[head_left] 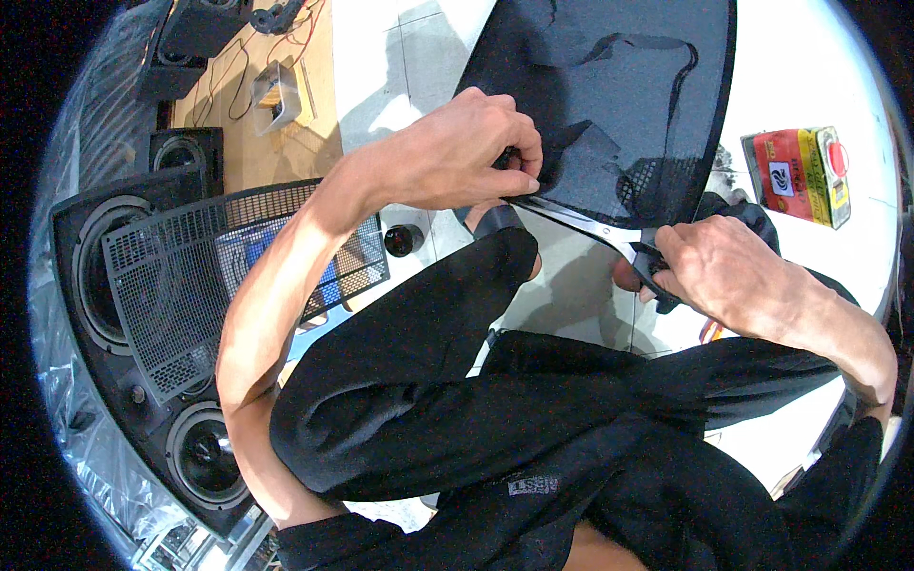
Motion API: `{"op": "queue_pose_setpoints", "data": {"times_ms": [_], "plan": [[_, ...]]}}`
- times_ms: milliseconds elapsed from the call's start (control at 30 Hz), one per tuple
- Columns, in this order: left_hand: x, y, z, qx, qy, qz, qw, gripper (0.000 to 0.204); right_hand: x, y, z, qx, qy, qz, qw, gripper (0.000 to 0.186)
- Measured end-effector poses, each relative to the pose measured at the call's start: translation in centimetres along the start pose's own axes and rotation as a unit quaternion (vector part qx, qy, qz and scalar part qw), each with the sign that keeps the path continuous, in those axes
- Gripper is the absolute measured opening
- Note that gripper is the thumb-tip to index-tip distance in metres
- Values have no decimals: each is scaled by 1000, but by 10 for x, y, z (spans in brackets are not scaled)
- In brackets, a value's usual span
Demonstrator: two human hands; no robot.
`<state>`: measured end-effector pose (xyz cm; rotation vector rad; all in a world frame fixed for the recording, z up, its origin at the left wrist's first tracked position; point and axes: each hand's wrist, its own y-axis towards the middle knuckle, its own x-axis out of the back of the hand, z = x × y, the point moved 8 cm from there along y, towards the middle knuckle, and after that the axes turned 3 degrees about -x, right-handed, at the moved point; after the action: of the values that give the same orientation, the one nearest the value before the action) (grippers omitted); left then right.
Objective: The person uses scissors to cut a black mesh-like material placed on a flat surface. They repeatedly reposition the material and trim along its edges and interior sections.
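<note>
My right hand (pixel 724 271) is wrapped round the black handles of a pair of scissors (pixel 600 228). Their metal blades point left along the near edge of a dark grey cloth-like sheet (pixel 657 105). At the blade tips my left hand (pixel 481 157) is closed, thumb against fingers, pinching a bit of black cloth at that edge. Most of what it grips is hidden by the fingers. Loose dark strips (pixel 647 43) and a scrap lie on the sheet, with a mesh-like patch near its lower right corner.
A perforated black grille (pixel 171 314) leans over a large speaker cabinet (pixel 214 457) on my left. Farther off are smaller black speakers (pixel 181 152) and a clear plastic box (pixel 276 100). A red and yellow can (pixel 800 176) stands at the right. My bent legs (pixel 400 381) are below my hands.
</note>
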<state>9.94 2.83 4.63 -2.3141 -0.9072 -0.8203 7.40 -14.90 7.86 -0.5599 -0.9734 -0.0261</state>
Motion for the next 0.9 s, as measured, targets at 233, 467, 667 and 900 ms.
{"op": "queue_pose_setpoints", "data": {"times_ms": [233, 467, 667, 900], "plan": [[2, -1, -1, -16, 12, -9, 1000, 15, -1, 9, 2, 5, 1, 6, 1000, 27], [0, -2, 1, -1, 7, 3, 1000, 16, -3, 16, 2, 1, 5, 32, 999, 30], [2, -1, 2, 9, 0, 13, 1000, 18, -1, 15, -1, -9, 27, 27, 999, 30], [7, 0, 0, -8, -23, 11, 1000, 20, 3, 18, 3, -1, 28, 29, 999, 28]]}}
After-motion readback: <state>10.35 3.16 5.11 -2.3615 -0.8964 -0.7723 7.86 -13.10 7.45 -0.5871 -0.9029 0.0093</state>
